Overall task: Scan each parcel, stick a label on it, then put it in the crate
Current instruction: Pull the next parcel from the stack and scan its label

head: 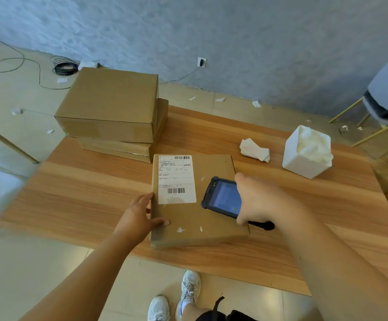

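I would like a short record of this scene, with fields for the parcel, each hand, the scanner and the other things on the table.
parcel: flat cardboard box lying on the table, near its front edge
label: white, with barcodes, stuck on the parcel's top, left part
left hand: rests against the parcel's left edge, thumb on top
right hand: holds the scanner
scanner: dark handheld, screen lit, over the parcel's right part
stack of boxes: behind the parcel
also on table: paper slips, white container
crate: not in view
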A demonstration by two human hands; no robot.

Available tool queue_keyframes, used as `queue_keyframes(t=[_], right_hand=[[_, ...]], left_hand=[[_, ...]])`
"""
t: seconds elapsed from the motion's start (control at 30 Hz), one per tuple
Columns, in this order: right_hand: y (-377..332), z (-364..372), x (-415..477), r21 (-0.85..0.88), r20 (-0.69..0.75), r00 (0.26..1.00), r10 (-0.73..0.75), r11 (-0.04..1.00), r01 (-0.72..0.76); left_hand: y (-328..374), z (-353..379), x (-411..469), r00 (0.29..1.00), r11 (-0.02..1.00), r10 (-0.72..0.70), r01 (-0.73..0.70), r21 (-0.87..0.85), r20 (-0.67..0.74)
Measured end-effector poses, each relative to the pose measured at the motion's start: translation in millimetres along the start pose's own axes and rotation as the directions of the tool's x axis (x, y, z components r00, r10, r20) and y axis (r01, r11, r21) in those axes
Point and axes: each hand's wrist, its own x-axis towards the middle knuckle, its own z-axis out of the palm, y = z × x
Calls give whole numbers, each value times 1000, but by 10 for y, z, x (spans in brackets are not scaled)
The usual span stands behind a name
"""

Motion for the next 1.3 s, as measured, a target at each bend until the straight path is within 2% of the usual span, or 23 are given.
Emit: queue_keyframes(t=[0.07,0.17,0.23,0.3,0.43,0.53,0.67,0.83,0.97,1.1,1.3], right_hand=[[90,97,9,95,-32,999,41,995,-38],[280,370,28,377,-89,981,174,917,-128],[420,610,49,513,-148,938,312,836,-197],[555,829,64,604,-199,865,461,752,-262],[846,1129,124,669,-138,711,690,594,-447],[1044,1268,198,623,-75,659,748,551,-555],[1250,1461,359,560,-4,673,740,559,-612],[1397,1602,529,613,100,701,706,511,-602],[1498,1666,614,549,142,727,672,557,-623],[1595,1478,804,532,30,747,665,622,-575],[1735,931,1387,566,-166,849,502,753,-335]], left_hand=[[16,23,4,1000,1000,0,1,-11,14],[56,71,34,999,1000,8,-7,-23,50],[84,122,76,995,996,88,-89,29,52],[125,178,129,988,985,146,-149,85,41],[255,290,235,988,973,153,-153,174,9],[388,363,288,994,960,112,-104,260,-17],[558,450,349,995,922,88,-60,383,-54],[685,549,519,984,876,160,-104,470,-81],[843,602,699,984,853,172,-126,506,-46],[978,631,927,972,846,233,-197,495,-13],[1130,673,1314,953,814,279,-300,498,118]])
